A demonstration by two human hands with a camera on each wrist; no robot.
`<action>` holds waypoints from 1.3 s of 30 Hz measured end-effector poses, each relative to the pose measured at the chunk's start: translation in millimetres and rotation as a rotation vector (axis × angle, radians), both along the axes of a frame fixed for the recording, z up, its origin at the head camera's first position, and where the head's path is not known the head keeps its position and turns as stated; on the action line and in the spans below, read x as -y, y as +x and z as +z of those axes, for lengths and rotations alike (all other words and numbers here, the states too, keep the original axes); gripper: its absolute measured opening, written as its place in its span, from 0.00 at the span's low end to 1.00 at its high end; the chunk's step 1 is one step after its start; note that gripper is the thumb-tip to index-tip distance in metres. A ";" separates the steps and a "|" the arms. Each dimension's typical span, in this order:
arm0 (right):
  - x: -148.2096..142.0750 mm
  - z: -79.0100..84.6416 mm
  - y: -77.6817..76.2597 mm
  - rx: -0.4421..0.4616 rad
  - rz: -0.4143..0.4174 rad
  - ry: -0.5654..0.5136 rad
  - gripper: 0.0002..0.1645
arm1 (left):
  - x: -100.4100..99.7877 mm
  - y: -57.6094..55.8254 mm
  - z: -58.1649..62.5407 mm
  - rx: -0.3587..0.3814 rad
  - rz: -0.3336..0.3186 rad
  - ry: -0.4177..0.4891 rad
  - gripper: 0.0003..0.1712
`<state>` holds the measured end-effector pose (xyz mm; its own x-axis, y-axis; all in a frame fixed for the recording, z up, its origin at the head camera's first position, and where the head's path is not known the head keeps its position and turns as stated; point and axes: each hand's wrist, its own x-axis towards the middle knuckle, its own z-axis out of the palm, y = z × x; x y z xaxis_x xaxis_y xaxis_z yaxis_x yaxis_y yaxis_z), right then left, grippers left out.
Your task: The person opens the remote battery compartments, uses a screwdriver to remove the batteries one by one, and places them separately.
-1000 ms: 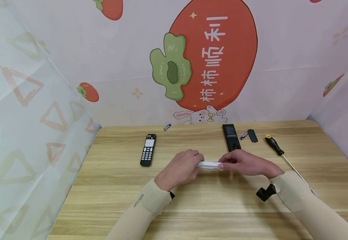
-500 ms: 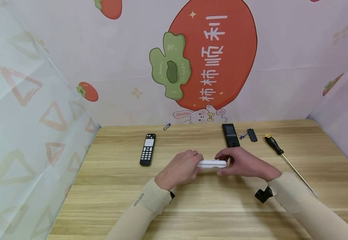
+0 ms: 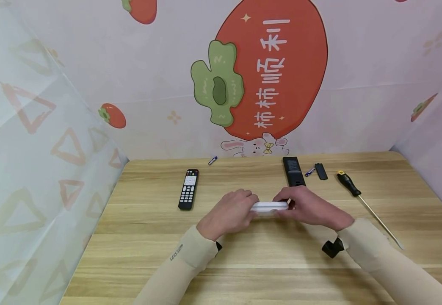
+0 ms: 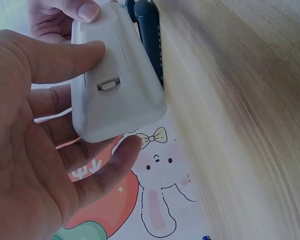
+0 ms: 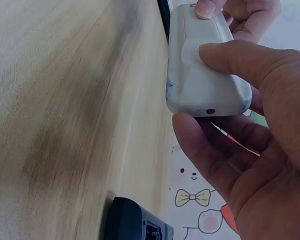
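Observation:
Above the table, both hands hold a white remote control (image 3: 268,206) crosswise, its back turned toward the person. My left hand (image 3: 230,214) grips the left end; in the left wrist view its thumb presses on the battery cover (image 4: 112,62), and a small latch shows at the cover's edge. My right hand (image 3: 308,207) has the other end, thumb on the back near the cover and fingers beneath, as the right wrist view shows. A small dark spot is on that end face, with bluish marks at its corners. The button side is hidden.
Beyond the right hand lies a black remote (image 3: 293,171), back up. Beside it are a battery (image 3: 310,172), a black battery cover (image 3: 321,171) and a screwdriver (image 3: 348,184). A second black remote (image 3: 188,189), buttons up, and another battery (image 3: 213,160) lie left.
My right hand has shifted its hold on the white remote's right end, its thumb moving lower, so more of that end shows. The left hand has stayed in place.

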<state>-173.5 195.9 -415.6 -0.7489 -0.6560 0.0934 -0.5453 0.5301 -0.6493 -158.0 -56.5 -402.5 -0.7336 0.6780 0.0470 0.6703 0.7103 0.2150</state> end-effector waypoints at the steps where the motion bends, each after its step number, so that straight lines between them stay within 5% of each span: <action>1: 0.0 0.1 0.0 0.000 0.000 -0.002 0.11 | 0.1 -0.2 0.0 -0.001 0.001 -0.003 0.13; 15: -3.3 2.2 -1.6 0.155 -0.050 -0.021 0.11 | 1.0 0.8 2.1 -0.035 0.041 -0.021 0.37; 33: -2.9 7.7 -3.6 0.336 -0.053 -0.076 0.10 | 2.0 1.0 3.1 -0.090 0.001 0.041 0.35; 39: -2.7 5.7 -4.4 0.335 -0.061 -0.077 0.10 | 1.0 0.9 1.4 -0.120 -0.006 0.038 0.33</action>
<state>-178.0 198.7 -409.9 -0.7839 -0.6097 -0.1172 -0.2636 0.4977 -0.8263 -157.2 -57.5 -401.1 -0.7170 0.6785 0.1598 0.6971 0.6989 0.1601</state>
